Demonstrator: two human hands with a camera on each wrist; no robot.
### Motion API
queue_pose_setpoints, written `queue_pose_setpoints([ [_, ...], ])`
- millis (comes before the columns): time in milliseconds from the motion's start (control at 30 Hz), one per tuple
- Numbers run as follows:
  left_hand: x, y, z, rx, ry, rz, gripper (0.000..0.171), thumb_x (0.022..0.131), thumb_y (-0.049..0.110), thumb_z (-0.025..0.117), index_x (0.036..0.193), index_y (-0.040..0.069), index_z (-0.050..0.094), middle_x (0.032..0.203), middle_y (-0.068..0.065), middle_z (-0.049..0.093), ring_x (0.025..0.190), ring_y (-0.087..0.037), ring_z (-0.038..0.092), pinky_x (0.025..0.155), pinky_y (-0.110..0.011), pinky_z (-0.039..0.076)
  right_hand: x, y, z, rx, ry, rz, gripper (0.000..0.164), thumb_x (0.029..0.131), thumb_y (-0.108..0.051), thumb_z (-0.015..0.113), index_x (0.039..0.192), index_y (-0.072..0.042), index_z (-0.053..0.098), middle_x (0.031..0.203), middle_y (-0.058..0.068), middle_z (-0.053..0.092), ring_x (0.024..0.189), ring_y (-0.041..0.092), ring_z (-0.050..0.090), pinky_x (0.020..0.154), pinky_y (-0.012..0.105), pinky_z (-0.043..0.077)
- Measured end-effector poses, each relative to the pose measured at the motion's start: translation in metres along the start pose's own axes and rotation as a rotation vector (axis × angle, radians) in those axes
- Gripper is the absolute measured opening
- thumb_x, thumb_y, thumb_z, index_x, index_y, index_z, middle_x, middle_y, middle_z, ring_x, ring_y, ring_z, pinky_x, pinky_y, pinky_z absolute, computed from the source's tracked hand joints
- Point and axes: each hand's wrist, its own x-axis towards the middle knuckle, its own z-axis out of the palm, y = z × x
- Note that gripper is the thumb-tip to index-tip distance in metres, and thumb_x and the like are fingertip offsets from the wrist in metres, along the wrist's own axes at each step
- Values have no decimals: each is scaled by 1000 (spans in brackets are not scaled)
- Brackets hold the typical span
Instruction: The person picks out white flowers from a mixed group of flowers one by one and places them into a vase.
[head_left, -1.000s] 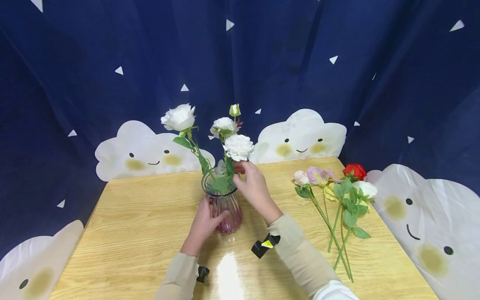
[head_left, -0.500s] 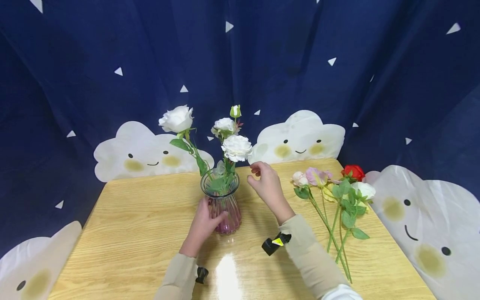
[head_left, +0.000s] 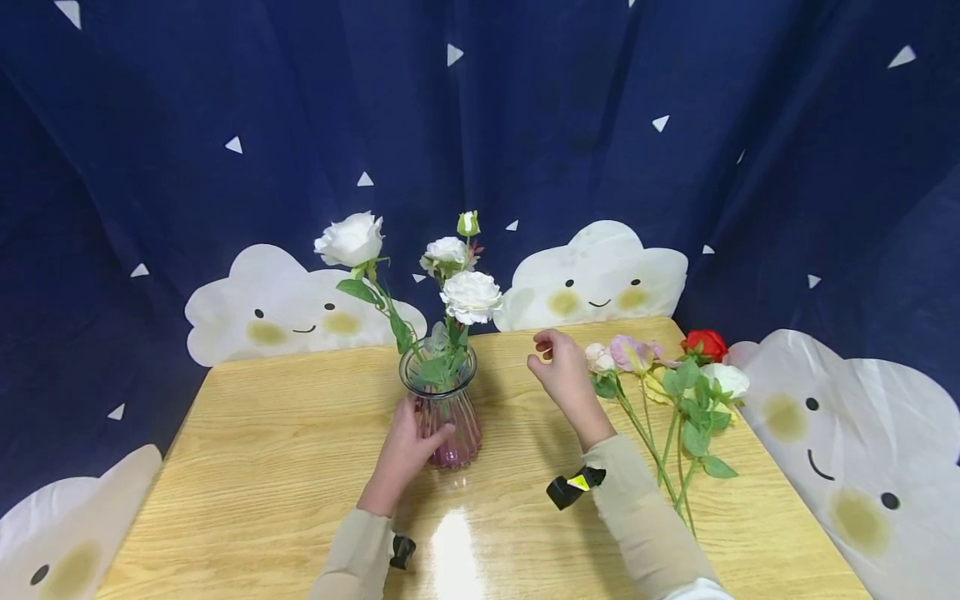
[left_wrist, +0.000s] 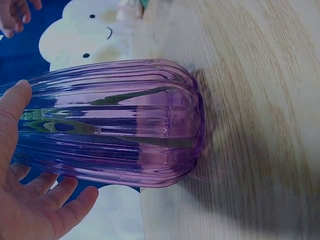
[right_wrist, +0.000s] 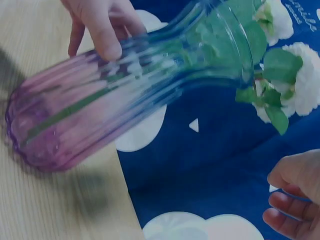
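A ribbed glass vase (head_left: 459, 433), clear at the rim and pink-purple lower down, stands upright on the table. My left hand (head_left: 401, 450) holds its side, with the thumb (left_wrist: 15, 102) on the near face and the fingers spread round the other side. In the vase lean a large white rose (head_left: 351, 240) to the left and white ruffled blooms (head_left: 471, 297) with a small bud (head_left: 468, 223) at the middle. Their green stem (right_wrist: 70, 111) shows through the glass. My right hand (head_left: 567, 379), fingers loosely bent and holding nothing, hovers between the vase and the loose flowers.
Loose flowers lie on the right of the wooden table (head_left: 285, 450): a pale pink bloom (head_left: 600, 358), a lilac one (head_left: 632, 352), a red one (head_left: 704, 343), a white one (head_left: 726, 380) and a yellow one (head_left: 657, 386). Behind hangs a dark blue curtain (head_left: 555, 100) with clouds.
My right hand has left the blooms above the vase and moved right toward the loose flowers. My left hand stays on the vase.
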Motion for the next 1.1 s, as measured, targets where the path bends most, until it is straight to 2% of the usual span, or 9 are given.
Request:
queue_pose_setpoints([
  [367,0,-2,0,-11,11,19,78,75,28,72,133,-2,27,129,-25,35,120,-37,35,101,-48,29,-4,22,-12,-10,28,54,24,74,-3,60,97,5,60,93,19,59,77,30,58,69,38,49],
  [533,0,-1,-1,-22,1,0,80,75,28,72,134,-1,26,131,-24,35,121,-36,34,102,-47,28,-7,32,-16,-31,32,76,25,75,-3,60,99,5,59,97,21,57,80,32,57,68,40,49],
  [700,0,-1,-1,-19,-2,1,79,76,29,71,133,-2,27,130,-24,35,121,-36,34,102,-46,28,-14,45,-22,-45,13,139,27,78,-5,58,102,5,58,101,21,56,83,33,56,68,41,48],
  [967,0,0,-1,-14,0,9,78,76,28,71,133,-3,27,129,-25,35,120,-37,34,101,-47,29,-24,67,-27,-74,66,190,28,73,-3,58,98,8,59,89,21,55,75,29,55,65,39,46],
  [1100,0,0,0,-1,-1,7,78,77,29,70,133,-4,26,129,-26,35,120,-37,34,101,-47,29,-28,75,-31,-91,73,222,26,74,-4,61,97,7,60,91,22,54,76,29,56,66,40,46],
])
